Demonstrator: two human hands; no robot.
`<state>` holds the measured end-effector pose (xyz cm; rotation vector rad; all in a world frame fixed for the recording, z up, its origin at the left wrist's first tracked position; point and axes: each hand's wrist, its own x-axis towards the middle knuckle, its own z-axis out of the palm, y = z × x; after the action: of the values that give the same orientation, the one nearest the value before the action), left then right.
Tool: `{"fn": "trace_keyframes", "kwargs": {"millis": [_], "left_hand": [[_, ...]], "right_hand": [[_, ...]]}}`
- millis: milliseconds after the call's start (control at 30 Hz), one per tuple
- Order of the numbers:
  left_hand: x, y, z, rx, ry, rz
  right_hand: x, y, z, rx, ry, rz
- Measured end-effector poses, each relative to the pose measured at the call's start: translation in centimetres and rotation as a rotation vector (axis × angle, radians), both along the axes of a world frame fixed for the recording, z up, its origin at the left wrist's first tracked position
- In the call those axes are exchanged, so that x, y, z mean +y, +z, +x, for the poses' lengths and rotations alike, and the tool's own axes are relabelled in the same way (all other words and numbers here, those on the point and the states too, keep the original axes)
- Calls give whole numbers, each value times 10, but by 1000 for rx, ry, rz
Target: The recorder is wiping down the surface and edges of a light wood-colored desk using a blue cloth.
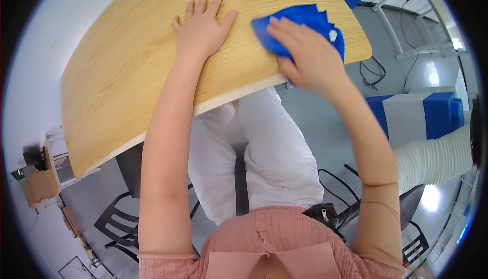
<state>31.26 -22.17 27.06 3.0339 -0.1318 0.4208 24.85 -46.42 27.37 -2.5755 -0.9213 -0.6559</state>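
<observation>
A light wood-grain table top (126, 65) lies before me. My left hand (200, 31) rests palm down on it with the fingers apart, a thin ring on one finger, and nothing held. Nearer the table's right end, a blue cloth (316, 17) lies partly bunched on the surface, with a small white tag on its right part. My right hand (309, 50) is on top of the cloth, slightly blurred, its fingers stretched over the left part and its thumb near the front edge. How firmly the fingers grip the cloth cannot be seen.
Large blue and white blocks (406, 115) and a ribbed white hose (431, 157) are at the right. Black cables (373, 75) lie on the grey floor beyond the table's right end. A black chair (120, 221) stands at the lower left. Cardboard (40, 187) is at the far left.
</observation>
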Motion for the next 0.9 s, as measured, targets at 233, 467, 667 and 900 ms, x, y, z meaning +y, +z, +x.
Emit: {"fn": "trace_keyframes", "kwargs": {"millis": [233,467,667,900], "left_hand": [[4,-7,-1,-33,-14,-94],[-1,-2,0,-25,-21,-128],[8,-6,-2,-29,-18,-152],[1,-2,-1,-31,-37,-139]], "right_hand": [[-28,8,-58,167,46,309],[-55,6,-31,256,-568,453],[22,4,-59,211,6,195],[-83,9,-1,266,-450,203]]}}
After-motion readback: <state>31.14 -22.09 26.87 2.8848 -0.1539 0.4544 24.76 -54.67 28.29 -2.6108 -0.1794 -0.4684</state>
